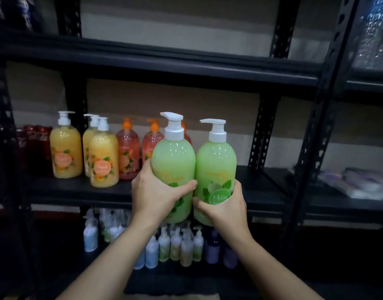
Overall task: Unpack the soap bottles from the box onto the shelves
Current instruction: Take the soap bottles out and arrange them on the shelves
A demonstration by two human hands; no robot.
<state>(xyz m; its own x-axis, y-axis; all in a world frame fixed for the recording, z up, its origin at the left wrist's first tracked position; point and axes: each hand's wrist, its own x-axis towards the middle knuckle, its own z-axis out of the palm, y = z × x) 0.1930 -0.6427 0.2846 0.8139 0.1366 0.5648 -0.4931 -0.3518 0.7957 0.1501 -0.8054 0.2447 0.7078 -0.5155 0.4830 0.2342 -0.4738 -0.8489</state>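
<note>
Left hand (pixel 158 191) fingers curled round left green bottle (pixel 174 156), right hand (pixel 225 204) round right green bottle (pixel 216 161); both upright, middle shelf (pixel 251 187) straight behind

Glossy, probably plastic green bottles (pixel 173 161)

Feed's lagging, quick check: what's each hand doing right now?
Left hand: holding left green bottle.
Right hand: holding right green bottle.

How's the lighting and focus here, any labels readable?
Head view: dim, black shelving sinks into shadow; left green soap bottle and right green soap bottle are brightest, fairly sharp, with glare dots; the right one's Melon label reads; small bottles below are blurred; frame edges bend.
</note>
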